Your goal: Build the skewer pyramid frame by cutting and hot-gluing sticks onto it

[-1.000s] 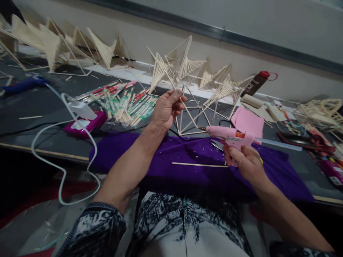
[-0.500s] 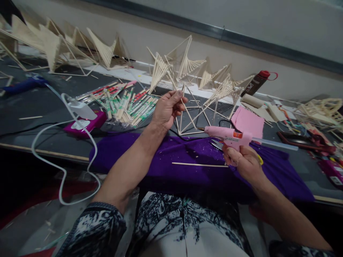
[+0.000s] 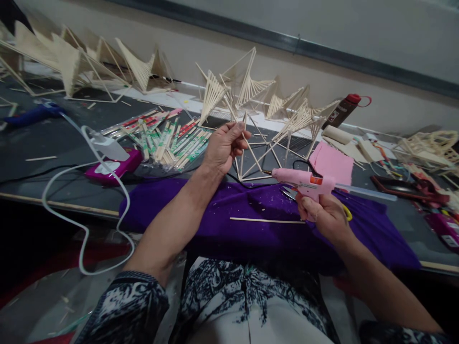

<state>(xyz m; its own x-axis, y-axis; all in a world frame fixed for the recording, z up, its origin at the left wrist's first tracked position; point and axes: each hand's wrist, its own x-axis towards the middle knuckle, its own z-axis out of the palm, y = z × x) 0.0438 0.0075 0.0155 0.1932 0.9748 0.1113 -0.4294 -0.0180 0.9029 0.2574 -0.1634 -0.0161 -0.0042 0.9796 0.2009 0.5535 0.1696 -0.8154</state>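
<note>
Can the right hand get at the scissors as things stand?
Probably not straight away: the right hand grips the glue gun, and they hide part of the scissors. The blades do show close by, so setting the gun down would likely free the way.

Wearing a black-and-white patterned garment [image 3: 211,284], whiter at the near side, with a dark-cuffed matching left sleeve [image 3: 124,303].

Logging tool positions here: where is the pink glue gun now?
In the head view, the pink glue gun is right of centre, gripped in the right hand, with the pink sheet just behind it.
</note>
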